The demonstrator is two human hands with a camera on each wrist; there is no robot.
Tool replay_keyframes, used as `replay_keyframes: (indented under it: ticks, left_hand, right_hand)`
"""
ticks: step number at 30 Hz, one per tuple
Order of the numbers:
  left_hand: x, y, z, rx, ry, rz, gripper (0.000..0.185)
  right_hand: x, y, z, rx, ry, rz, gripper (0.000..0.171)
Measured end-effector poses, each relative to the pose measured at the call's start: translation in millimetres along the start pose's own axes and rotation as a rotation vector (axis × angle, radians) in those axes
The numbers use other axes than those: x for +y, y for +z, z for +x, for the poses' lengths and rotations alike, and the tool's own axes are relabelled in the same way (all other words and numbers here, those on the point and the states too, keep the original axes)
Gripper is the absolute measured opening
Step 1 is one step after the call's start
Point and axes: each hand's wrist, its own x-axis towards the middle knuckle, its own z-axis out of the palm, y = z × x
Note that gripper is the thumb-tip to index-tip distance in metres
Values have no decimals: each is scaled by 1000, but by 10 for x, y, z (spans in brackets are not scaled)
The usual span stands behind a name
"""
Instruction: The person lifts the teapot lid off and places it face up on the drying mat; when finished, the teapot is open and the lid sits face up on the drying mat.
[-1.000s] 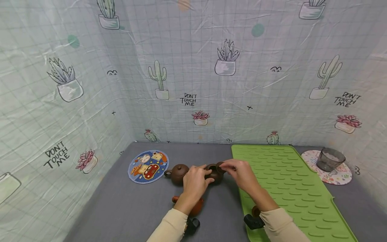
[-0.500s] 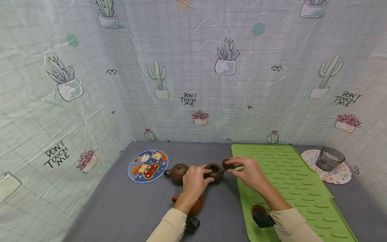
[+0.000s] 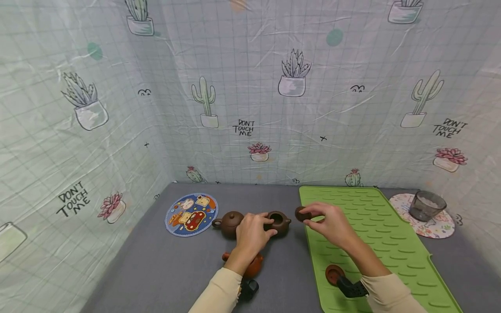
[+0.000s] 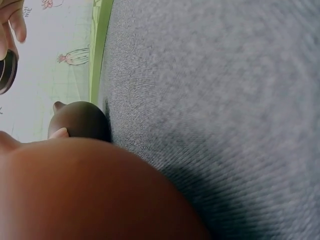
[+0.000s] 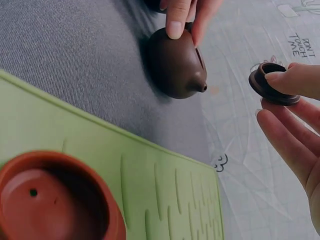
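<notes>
Lid (image 3: 300,214), pinched by the right hand (image 3: 332,224), moved rightward at lower centre, left hand (image 3: 252,232) gripping the teapot (image 3: 282,228): unlidding, seemingly, calling for gentle set-down.

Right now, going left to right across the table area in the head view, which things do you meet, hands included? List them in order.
Blue round mat, lidded brown teapot, left hand, open brown teapot, brown lid, right hand, dark see-through cup.

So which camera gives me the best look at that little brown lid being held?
The right wrist view: the brown lid appears large and uncropped there, its rim and raised ring visible in the right hand. The head view shows it small; the left wrist view catches only part, cut off at the left edge.
</notes>
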Motion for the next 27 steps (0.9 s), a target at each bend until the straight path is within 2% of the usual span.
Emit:
replay_keyframes:
  ticks: [14, 22, 27]
  left_hand:
    - [17, -41, 23, -17, -11, 5, 31]
    - [16, -51, 27, -18, -13, -1, 32]
    - [19, -44, 7, -25, -8, -4, 32]
  right_hand:
    - [127, -177, -135, -22, 26, -55, 26]
    - [181, -208, -197, -22, -5, -51, 28]
    - [226, -201, -270, -51, 23, -54, 29]
